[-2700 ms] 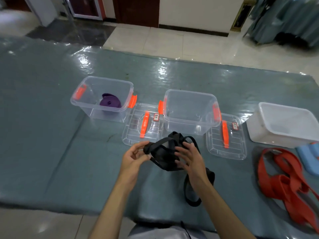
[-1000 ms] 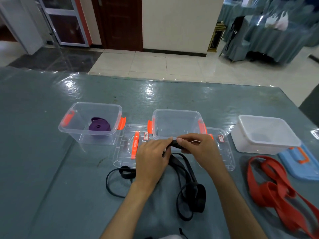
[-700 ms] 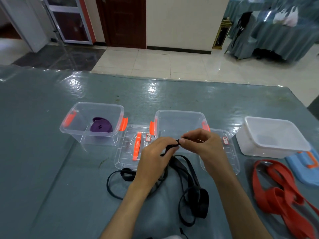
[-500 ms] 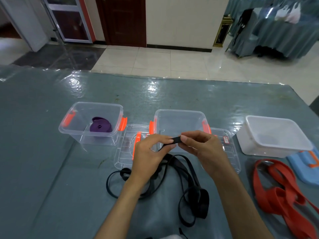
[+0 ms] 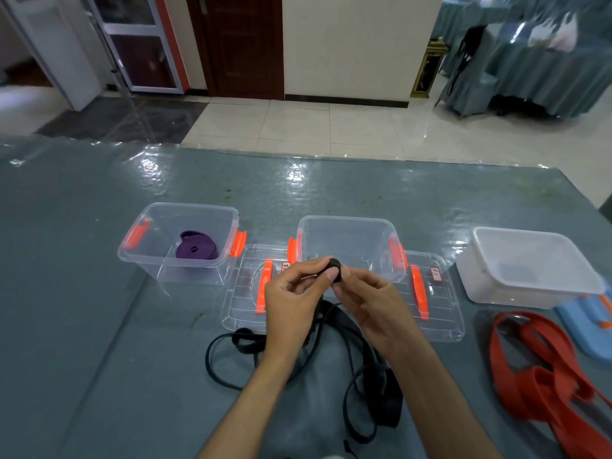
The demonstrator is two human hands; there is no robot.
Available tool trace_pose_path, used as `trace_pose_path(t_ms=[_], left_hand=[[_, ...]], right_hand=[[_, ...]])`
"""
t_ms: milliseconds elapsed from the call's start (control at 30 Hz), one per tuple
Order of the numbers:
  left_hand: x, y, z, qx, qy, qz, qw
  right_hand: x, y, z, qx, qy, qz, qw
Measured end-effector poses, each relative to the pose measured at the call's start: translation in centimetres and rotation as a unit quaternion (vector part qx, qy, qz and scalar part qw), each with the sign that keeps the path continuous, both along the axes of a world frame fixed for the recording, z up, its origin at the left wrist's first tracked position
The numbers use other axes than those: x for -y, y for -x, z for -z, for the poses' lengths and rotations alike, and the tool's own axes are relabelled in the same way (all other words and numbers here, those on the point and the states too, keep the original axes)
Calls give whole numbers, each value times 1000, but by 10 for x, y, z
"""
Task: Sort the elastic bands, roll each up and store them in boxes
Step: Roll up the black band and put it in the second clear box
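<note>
Between both hands (image 5: 331,293), pinched, the black band (image 5: 333,271) end is now a small tight roll.

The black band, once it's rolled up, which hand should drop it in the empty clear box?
Probably the right hand: it pinches the small roll of the black band right in front of the empty clear box. The left hand only feeds the loose strap.

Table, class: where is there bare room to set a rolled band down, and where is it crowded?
Bare table left of the box holding the purple band, and along the far edge behind the boxes. Crowded: black band loops under both hands, lids between boxes, red bands at right.
</note>
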State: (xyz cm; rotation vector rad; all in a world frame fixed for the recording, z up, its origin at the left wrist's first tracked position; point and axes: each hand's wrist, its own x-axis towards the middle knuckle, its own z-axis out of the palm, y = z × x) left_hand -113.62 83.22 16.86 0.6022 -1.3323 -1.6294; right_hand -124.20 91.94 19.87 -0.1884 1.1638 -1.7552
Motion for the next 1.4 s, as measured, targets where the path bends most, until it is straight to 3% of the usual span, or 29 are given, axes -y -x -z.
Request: trace_pose_path(t_ms=[233,433,567,700,900,1033,1267,1400], left_hand=[[8,1,2,27,4,52,998],[11,-3,5,65,67,21,995],[4,-1,2,86,111,15,990],[-3,3,-2,85,138,13,987],[10,5,-29,25,102,84,991],[19,-1,-49,-1,68,112,991],[16,1,-72,-37,83,70,993],[6,1,-79,-40,79,47,995]], right_hand=[[-2,-1,1,-37,0,27,999],[-2,5,-2,-226,-42,25,973],[-1,10,-7,-273,-6,42,961],[-2,18,-15,-344,3,42,938],[-1,18,-32,-413,46,83,906],[-3,14,-50,-425,84,94,896],[-6,1,-64,-357,96,105,923],[-10,-2,-65,-410,68,135,900]])
